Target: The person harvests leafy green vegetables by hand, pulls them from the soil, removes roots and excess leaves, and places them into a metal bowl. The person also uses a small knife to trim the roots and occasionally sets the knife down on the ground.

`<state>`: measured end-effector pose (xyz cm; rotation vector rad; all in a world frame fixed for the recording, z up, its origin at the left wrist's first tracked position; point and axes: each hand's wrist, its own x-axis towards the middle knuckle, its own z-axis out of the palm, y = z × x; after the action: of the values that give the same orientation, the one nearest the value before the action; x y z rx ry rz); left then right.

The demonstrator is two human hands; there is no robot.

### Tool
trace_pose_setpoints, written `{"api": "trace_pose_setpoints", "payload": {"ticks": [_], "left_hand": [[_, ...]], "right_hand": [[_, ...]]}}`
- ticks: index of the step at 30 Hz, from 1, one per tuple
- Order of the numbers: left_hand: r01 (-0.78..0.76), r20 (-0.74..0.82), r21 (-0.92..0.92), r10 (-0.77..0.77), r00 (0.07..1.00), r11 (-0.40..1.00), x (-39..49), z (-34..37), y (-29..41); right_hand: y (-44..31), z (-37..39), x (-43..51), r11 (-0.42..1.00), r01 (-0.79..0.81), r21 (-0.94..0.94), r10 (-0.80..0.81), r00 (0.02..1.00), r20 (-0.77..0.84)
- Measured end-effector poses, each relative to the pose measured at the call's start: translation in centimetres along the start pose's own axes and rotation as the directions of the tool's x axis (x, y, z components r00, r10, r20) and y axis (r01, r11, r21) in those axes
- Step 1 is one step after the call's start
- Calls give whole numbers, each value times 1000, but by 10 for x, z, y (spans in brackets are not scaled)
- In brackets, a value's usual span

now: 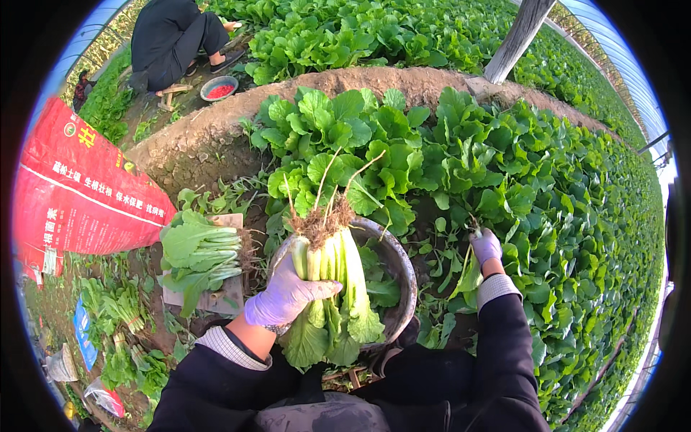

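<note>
My left hand (284,297), in a thin lilac glove, grips a bunch of leafy greens (345,270) by its pale stalks. The brown roots point away from me and the leaves hang toward my lap. Beneath the bunch is a round basin (408,286) with a worn rim and some loose leaves inside. Out to the right, my gloved right hand (486,248) is closed around a single green plant (468,274) at the edge of the growing bed. Its small root shows above my fingers, and its leaves trail below.
Left of the basin, a stack of greens (208,248) lies on a board (235,291). Tied bunches (127,310) lie on the soil beyond a red printed sack (92,189). A soil ridge (324,83), a wooden post (518,40) and a crouching person (170,43) are farther off.
</note>
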<state>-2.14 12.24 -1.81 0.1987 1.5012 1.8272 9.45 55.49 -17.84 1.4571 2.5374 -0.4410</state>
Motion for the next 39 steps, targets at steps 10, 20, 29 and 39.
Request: {"api": "trace_pose_setpoints", "payload": {"ticks": [10,20,29,39], "left_hand": [[-69,132,-107,83,988,992,-35,-6,16],[-22,215,-144,53,975,989,-40,-6,16],[-83,249,42,70,966,996,-31,-7,14],[-174,75,-75,180,981,982,-7,-9,13]], "right_hand": [[-136,-126,-135,-49,218,975,-310,924,-222],[-207,-97,-250,-512,-363,779,-586,810,-7],[-199,-108,-203,38,369,929,-106,926,-363],[-126,-92,-136,964,249,-96,-229,957,181]]}}
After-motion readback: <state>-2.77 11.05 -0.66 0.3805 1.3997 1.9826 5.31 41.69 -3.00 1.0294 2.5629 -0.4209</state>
